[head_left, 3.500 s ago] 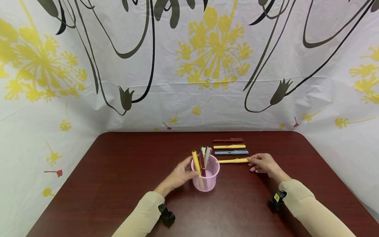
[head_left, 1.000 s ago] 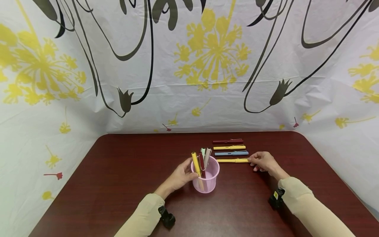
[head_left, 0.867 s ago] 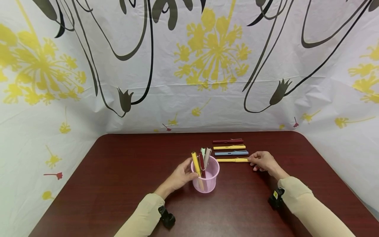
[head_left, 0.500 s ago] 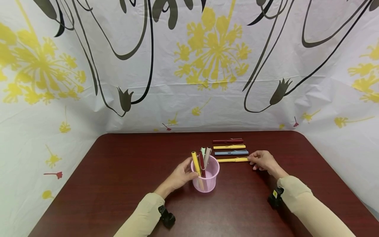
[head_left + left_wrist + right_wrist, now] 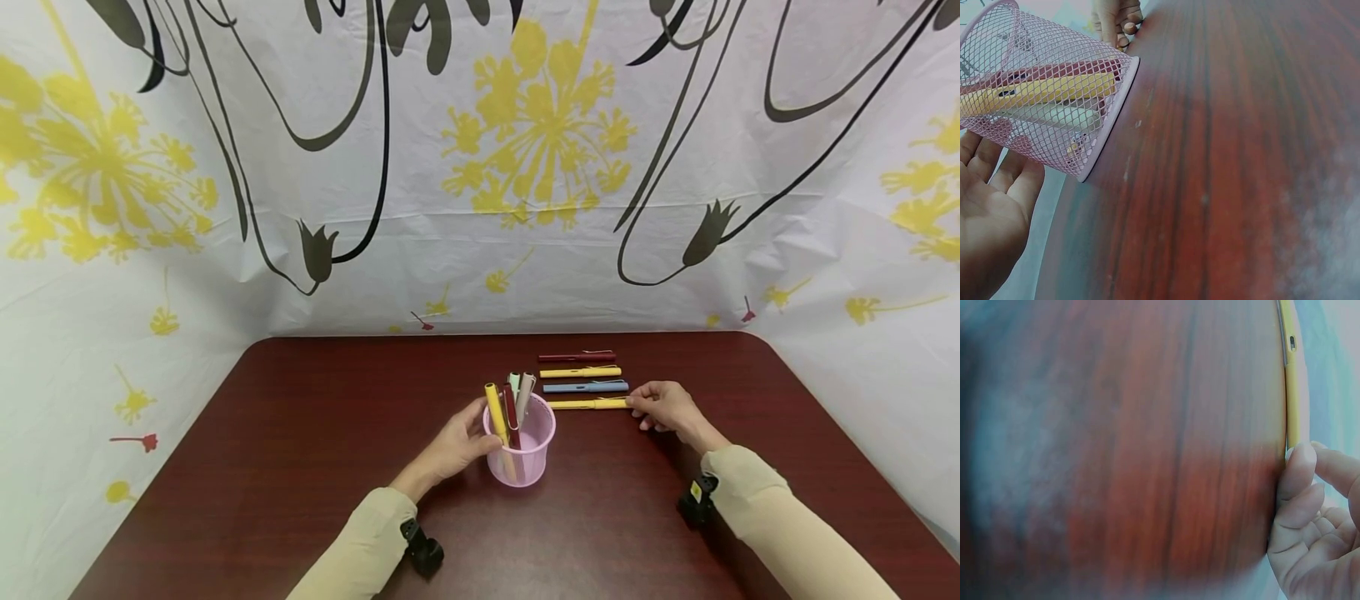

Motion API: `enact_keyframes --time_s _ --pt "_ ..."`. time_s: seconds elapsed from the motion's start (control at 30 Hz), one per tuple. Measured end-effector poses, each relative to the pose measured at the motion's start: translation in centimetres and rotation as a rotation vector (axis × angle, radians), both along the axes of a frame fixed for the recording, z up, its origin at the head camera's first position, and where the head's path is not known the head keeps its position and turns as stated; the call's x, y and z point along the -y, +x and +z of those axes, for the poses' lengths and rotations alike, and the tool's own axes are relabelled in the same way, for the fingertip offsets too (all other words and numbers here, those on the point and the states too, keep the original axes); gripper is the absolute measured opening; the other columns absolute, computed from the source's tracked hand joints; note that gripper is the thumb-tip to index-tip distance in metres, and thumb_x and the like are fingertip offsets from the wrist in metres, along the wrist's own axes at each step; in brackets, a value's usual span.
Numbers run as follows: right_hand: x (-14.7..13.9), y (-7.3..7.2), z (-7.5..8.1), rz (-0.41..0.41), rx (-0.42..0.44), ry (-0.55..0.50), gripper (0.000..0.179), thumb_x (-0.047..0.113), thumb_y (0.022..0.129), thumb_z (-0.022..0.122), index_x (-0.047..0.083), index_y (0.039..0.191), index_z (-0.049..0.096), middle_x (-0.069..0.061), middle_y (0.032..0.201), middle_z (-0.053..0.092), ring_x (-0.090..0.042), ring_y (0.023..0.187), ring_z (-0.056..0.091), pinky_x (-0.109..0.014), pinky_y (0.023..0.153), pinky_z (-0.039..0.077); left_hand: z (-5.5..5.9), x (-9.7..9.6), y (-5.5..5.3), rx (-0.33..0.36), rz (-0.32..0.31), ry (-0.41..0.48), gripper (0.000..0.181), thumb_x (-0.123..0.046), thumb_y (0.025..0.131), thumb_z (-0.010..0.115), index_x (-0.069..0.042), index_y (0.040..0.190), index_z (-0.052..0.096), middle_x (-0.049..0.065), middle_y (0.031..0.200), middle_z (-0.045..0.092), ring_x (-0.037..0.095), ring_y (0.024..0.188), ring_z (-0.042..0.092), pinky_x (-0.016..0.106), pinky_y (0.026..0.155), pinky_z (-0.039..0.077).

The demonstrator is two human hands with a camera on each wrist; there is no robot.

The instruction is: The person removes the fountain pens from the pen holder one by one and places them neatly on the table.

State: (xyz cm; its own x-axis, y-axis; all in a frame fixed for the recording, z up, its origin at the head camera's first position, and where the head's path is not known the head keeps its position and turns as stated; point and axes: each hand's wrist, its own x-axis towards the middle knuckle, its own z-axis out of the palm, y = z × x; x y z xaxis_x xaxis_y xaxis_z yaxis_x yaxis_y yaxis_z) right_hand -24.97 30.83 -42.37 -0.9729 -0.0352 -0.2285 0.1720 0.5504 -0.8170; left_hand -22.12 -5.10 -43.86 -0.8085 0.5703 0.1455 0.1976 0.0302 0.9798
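Note:
My left hand (image 5: 455, 446) holds a pink mesh pen cup (image 5: 534, 467) by its left side, thumb in front and fingers behind. The cup stands upright on the table; yellow (image 5: 496, 412), dark red (image 5: 512, 408), grey (image 5: 526, 396) and pale green pens lean in it. With thumb and fingertips, my right hand (image 5: 670, 408) pinches the right end of a yellow pen (image 5: 588, 405) lying flat on the table. The cup hides this pen's left end in the head view. In the right wrist view, the yellow pen (image 5: 1293, 394) runs away from the fingertips.
Behind the pinched pen, a blue pen (image 5: 585, 387), another yellow pen (image 5: 580, 372) and a dark red pen (image 5: 576, 358) lie in parallel. The brown table (image 5: 337, 450) ends at a white cloth (image 5: 405, 275) with a plant print.
Over the last seconds, my right hand and the yellow pen have shifted very slightly towards the blue pen. My left hand and the cup have stayed in place.

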Motion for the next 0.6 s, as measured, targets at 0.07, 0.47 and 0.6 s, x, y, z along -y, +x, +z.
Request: enact_keyframes --time_s 0.07,0.47,0.6 --pt "-0.1 0.0 -0.1 -0.001 -0.003 -0.001 0.029 0.018 0.094 0.057 -0.008 0.108 0.059 -0.004 0.078 0.064 -0.013 0.057 0.061 -0.028 0.052 0.049 0.0 0.0 0.0 0.0 0.0 0.0 0.092 -0.053 0.08 0.064 0.002 0.144 0.028 0.023 0.144 0.037 0.036 0.132 0.038 0.043 0.106 0.037" --pt "-0.8 0.4 0.3 -0.066 -0.076 0.004 0.035 0.022 0.097 0.053 -0.009 0.113 0.056 -0.005 0.077 0.064 -0.011 0.057 0.059 -0.027 0.053 0.051 0.0 0.0 0.1 0.014 -0.005 0.004 0.089 -0.049 0.082 0.065 0.001 0.145 0.027 0.023 0.146 0.035 0.036 0.134 0.036 0.043 0.106 0.037" --pt "-0.4 0.5 1.0 -0.075 -0.154 -0.015 0.037 0.022 0.097 0.052 -0.01 0.116 0.054 -0.005 0.076 0.064 -0.009 0.055 0.058 -0.026 0.052 0.051 0.1 -0.1 0.1 0.011 -0.006 0.014 0.094 -0.053 0.08 0.065 0.003 0.145 0.026 0.024 0.146 0.034 0.037 0.134 0.035 0.044 0.107 0.035"
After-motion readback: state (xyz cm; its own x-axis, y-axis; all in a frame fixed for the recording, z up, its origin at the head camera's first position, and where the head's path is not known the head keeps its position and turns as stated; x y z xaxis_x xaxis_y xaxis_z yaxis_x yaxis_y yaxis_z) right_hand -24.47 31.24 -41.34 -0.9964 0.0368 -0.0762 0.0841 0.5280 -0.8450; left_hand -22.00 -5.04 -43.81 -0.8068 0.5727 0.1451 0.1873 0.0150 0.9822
